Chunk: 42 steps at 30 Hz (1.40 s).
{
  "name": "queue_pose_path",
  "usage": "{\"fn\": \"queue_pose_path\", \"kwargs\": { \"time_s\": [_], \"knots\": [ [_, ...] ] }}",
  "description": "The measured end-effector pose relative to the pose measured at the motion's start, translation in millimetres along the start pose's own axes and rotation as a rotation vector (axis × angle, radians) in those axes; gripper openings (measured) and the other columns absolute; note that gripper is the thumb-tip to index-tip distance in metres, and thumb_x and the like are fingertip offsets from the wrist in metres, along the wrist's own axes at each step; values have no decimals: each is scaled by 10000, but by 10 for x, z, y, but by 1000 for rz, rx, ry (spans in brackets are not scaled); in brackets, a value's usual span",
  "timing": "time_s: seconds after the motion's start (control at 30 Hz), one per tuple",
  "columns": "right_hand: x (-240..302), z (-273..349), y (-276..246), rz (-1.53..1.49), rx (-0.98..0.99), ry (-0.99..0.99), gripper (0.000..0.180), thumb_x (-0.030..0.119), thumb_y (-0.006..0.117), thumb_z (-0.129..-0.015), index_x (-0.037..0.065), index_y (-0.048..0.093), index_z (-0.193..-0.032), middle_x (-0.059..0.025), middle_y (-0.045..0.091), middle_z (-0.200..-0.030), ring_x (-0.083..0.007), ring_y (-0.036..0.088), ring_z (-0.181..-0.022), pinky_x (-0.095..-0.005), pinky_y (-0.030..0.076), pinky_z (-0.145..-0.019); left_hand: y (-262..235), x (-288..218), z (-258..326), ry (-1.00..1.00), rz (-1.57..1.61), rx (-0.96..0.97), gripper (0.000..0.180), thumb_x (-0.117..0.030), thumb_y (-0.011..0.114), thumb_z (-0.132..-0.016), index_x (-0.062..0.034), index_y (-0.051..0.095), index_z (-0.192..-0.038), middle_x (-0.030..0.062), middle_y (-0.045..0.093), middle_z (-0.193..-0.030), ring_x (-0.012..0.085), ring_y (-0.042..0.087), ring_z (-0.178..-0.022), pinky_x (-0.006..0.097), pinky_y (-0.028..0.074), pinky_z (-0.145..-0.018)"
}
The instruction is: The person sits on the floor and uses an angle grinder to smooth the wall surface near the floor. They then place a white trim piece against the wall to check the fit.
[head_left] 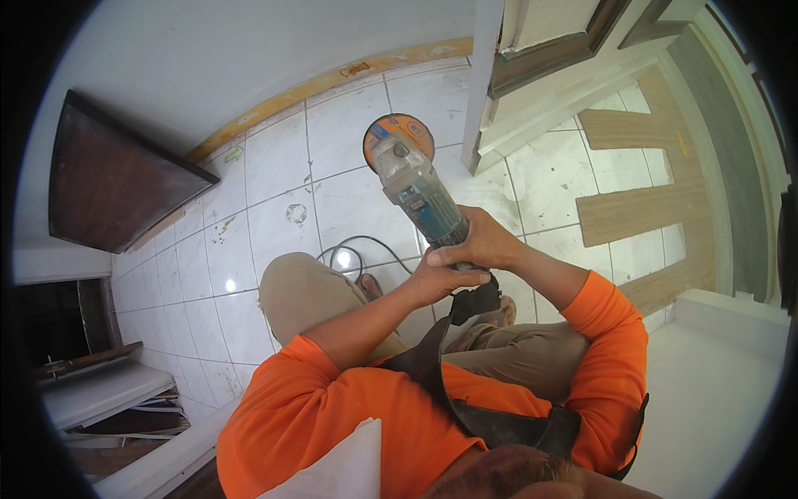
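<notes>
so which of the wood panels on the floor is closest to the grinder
The white-painted strip leaning just right of the angle grinder, its end almost beside the orange disc. The brown planks lie farther right; the dark board sits far left.

Few labels show, and no packages, signs or screens. A round label (405, 130) covers the face of the angle grinder's disc (397, 137), just above the picture's centre toward twelve o'clock; it is orange with a blue sector along its left edge and dark print. A narrow pale label strip (413, 197) lies along the teal body of the angle grinder (420, 195), just below the disc toward six o'clock. On the yellowish band (332, 83) where the tiled floor meets the wall, small red markings (356, 69) sit toward eleven o'clock of the disc, and a small green arrow mark (235, 154) lies toward nine o'clock.
</notes>
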State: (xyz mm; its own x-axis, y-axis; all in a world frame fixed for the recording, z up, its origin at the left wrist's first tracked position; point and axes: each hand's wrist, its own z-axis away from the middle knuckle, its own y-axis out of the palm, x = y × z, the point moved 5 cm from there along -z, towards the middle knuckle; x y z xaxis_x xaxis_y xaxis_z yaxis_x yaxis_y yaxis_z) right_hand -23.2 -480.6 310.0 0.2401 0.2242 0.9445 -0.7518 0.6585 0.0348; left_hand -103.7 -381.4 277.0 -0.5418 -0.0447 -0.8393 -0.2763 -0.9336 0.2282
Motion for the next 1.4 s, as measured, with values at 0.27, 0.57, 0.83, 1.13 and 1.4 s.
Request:
{"fn": "queue_pose_path", "kwargs": {
  "time_s": [0.27,0.57,0.83,1.13,1.4],
  "knots": [
    [-11,-6,6,-13,-2,-21,802,414,977,-692,-36,651,-1270,-137,736,-1131,-224,688,-1058,-365,526,-978,-25,29,-21,11,-16,2,388,-140,883,-840,-13,683,-1148,54,717,-1060,144,689,-965,307,593,-844],
    [-36,2,12,-31,-12,12,762,391,963,-713,-33,651,-1264,-128,739,-1114,-222,690,-1048,-365,527,-975,-18,-51,10,44,-104,-14,372,-158,882,-838,-19,684,-1121,53,715,-1041,153,685,-940,315,578,-825],
    [-72,-9,25,-90,0,23,832,415,966,-717,-33,615,-1324,-141,710,-1192,-229,664,-1120,-374,513,-1008,-11,-63,17,71,-79,-14,353,-145,881,-838,-17,693,-1108,49,719,-1033,152,687,-940,308,579,-824],
    [-114,-22,34,-114,-15,38,771,392,965,-727,-28,645,-1289,-121,721,-1141,-212,676,-1067,-363,525,-978,-27,-80,27,49,-97,-12,303,-128,886,-839,-31,712,-1067,45,729,-1030,153,700,-945,315,594,-835],
    [-17,33,76,-179,-78,80,703,327,955,-730,-35,653,-1252,-117,724,-1101,-200,687,-1002,-339,539,-935,-49,-40,23,79,-72,-5,311,-137,892,-835,-26,714,-1064,53,731,-1024,157,706,-936,318,598,-834]
  ]
}}
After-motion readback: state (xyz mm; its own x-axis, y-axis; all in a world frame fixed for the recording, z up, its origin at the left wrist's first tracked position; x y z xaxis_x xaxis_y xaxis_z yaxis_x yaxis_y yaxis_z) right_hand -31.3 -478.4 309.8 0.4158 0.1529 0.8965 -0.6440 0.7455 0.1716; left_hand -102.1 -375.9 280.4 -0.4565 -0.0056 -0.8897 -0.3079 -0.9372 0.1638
